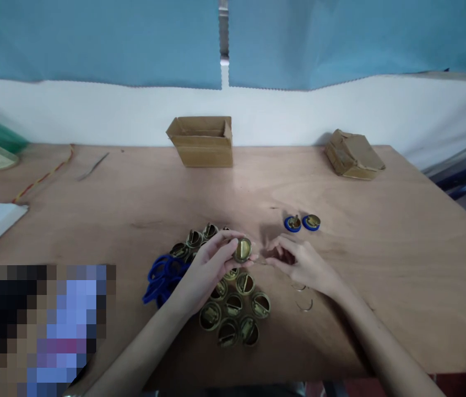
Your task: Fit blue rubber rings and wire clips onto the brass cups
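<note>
left hand (210,264) clamped on brass cap (242,249), right hand (299,262) curled (contents unclear)

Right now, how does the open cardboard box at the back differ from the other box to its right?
The open cardboard box stands upright, flaps up; the closed box is shut, flatter and tilted. The open one sits mid-table, the closed one near the right edge. Both are brown cardboard on the wooden table.

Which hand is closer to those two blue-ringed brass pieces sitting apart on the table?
Right. The right hand lies just below the two blue-ringed brass pieces, not touching them. The left hand is farther left, holding a brass cap.
</note>
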{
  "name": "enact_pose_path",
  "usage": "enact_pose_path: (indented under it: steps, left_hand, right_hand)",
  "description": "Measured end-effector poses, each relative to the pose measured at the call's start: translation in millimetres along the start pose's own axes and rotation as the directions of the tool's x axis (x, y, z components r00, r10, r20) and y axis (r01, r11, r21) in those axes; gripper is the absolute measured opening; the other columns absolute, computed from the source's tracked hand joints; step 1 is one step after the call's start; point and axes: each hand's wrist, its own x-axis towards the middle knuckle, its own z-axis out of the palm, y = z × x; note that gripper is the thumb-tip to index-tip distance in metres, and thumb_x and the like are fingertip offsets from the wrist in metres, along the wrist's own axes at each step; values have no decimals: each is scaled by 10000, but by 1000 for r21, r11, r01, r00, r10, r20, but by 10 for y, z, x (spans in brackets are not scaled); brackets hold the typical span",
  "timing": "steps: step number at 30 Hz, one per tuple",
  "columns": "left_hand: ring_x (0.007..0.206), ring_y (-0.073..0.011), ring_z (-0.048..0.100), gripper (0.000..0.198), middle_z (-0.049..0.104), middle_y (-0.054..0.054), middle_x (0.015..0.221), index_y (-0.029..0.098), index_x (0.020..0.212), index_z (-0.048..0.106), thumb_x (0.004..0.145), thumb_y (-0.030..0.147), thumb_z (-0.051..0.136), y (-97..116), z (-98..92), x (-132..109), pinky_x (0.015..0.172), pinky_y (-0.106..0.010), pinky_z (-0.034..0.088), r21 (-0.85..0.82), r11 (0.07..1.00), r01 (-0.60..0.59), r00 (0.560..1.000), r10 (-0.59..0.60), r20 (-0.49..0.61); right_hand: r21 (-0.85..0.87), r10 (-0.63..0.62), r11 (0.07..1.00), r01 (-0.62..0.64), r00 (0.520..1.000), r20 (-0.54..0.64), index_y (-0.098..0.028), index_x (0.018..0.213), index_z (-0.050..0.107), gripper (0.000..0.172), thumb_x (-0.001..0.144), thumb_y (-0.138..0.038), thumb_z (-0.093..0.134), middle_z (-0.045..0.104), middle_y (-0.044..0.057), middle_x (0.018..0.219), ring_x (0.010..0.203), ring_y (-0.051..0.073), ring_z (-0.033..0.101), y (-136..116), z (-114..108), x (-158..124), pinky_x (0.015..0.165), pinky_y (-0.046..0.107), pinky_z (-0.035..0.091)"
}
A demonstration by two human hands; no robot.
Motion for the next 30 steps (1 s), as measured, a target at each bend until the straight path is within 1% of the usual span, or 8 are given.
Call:
enact_pose_path:
  steps: [4,7,12,15,19,22,26,30]
  left_hand:
    - [893,-217,757,250,747,-71,1002,165,999,681,861,362,749,27,-17,7,794,-309,598,-9,1000,-6,1000,6,-26]
    - [900,-222,760,230,755,-73,988,166,1000,681,870,347,734,35,-55,20,802,-314,599,-27,1000,-14,999,13,-44]
    - [881,-219,764,212,761,-71,972,171,995,683,877,341,724,21,-82,32,794,-316,605,-46,999,7,999,-9,-37]
    - [873,-220,767,231,757,-58,960,176,977,684,851,357,751,21,-63,26,782,-312,605,-42,999,27,999,-29,-31]
    - [870,-223,767,240,761,-69,936,164,975,671,854,357,745,35,-41,17,777,-307,597,-34,999,34,999,-35,-18]
    - [872,-231,769,236,760,-73,925,160,980,665,861,351,735,29,-44,17,778,-315,598,-30,999,40,999,-41,-22]
    - [872,-224,765,210,756,-68,935,171,987,671,880,347,715,0,-53,19,765,-309,602,-27,999,26,1000,-27,-14]
    - [878,-203,756,178,748,-63,993,180,990,675,899,331,701,-11,-53,18,781,-301,601,-31,999,23,1000,-23,0]
  right_hand:
    - [-42,25,999,-21,996,88,-211,945,598,183,875,-298,742,596,-19,756,640,143,527,3,-14,4,575,264,367]
    - [-94,12,996,-1,994,112,-206,874,579,141,892,-219,718,594,-10,763,661,151,540,-7,-12,20,606,273,383]
    - [-181,-36,982,51,996,85,-203,862,569,117,977,-195,589,607,51,903,807,203,590,24,60,9,702,318,443]
    - [-164,-44,985,54,997,63,-205,900,555,110,1007,-223,537,590,72,955,847,217,594,34,45,2,732,337,469]
    - [-46,-66,997,63,997,-52,-214,903,524,130,1025,-230,481,563,68,959,847,203,575,-5,-66,14,761,340,481]
    - [89,-14,996,23,995,-97,-224,874,502,162,1026,-274,476,565,42,872,779,187,564,-56,-107,14,699,324,476]
    - [389,153,911,-137,988,-8,-234,880,488,227,1018,-414,495,559,-6,726,629,156,570,-118,-68,1,559,284,467]
    - [551,197,814,-186,980,40,-235,875,488,317,974,-530,550,569,-14,725,641,150,600,-129,-23,18,590,292,514]
